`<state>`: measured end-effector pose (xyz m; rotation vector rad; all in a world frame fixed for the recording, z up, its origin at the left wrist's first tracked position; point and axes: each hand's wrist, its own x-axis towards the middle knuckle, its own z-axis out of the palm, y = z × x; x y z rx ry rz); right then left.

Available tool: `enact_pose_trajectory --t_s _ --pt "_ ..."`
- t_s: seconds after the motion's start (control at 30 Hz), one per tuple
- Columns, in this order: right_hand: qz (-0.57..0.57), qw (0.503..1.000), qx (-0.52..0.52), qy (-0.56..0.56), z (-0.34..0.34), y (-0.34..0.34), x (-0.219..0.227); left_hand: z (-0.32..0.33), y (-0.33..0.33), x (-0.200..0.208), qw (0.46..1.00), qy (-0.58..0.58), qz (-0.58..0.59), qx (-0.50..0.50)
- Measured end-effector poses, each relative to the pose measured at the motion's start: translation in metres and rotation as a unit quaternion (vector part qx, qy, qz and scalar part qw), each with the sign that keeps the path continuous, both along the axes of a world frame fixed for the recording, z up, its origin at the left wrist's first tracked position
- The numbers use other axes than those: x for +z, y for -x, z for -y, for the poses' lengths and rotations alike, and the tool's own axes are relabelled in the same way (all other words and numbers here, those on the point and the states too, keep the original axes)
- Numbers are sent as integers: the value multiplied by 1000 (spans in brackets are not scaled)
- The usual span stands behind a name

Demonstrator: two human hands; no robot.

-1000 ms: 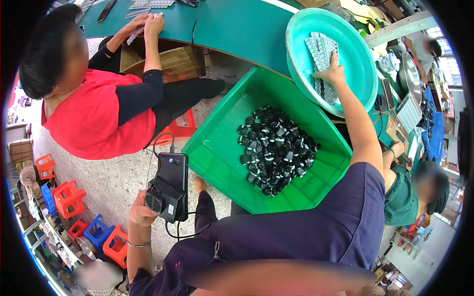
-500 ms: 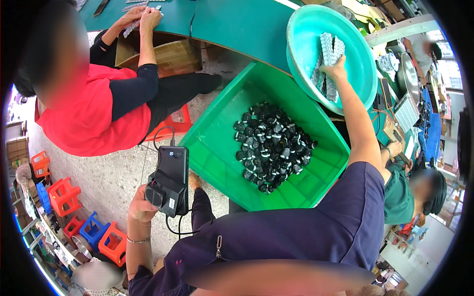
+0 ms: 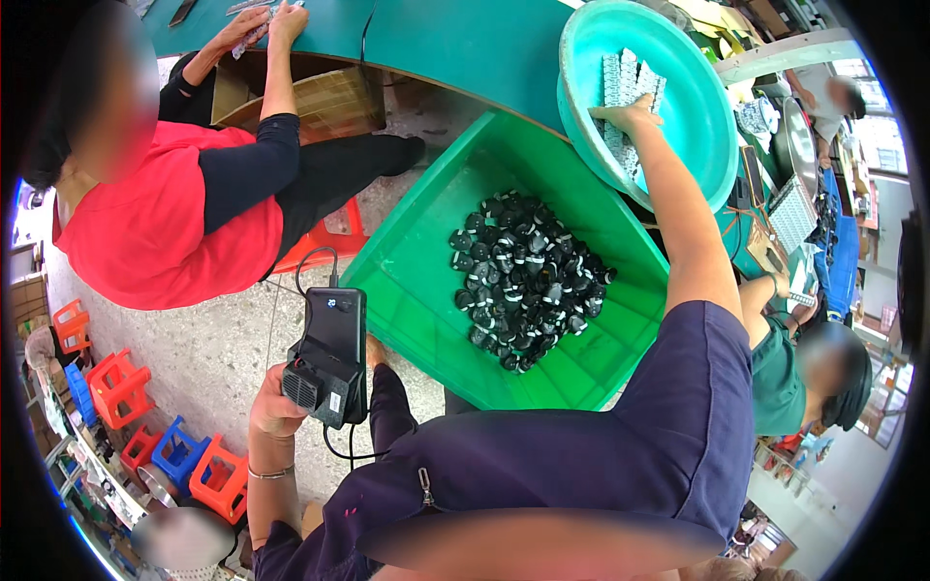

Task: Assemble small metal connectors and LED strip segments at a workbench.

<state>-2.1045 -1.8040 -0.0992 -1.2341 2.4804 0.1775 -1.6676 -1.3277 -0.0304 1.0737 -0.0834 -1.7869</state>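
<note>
On the left, my left hand is closed around a black handheld device, a flat slab with a vented block on its back and cables running from it. My right hand reaches into a teal round basin. Its thumb and fingers are spread over several grey-white patterned strips lying side by side; it touches them without a clear grip. Below the basin stands a green plastic bin with a heap of small black rounded pieces with white bands.
A co-worker in a red top handles similar strips at the green table. Another person in green sits at the right. An open cardboard box stands under the table. Red and blue stools line the left.
My right hand has shifted slightly left and its fingers have spread; the strips, tilted up at the hand before, now lie side by side. My left hand keeps the device.
</note>
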Motion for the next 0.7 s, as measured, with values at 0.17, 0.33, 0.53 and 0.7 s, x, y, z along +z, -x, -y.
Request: enact_pose_trajectory --t_s 0.17,0.33,0.53,0.7 --pt "-10 999 49 22 3 42 -11 0 -1 -3 1000 -12 14 4" --pt "18 990 113 85 -14 65 1 1 -1 -1 999 -19 32 4" --pt "319 926 93 177 -16 92 0 -10 -13 -22 999 25 -7 -22" --pt "515 831 93 190 -27 110 42 2 -3 -9 1000 20 -6 -20"
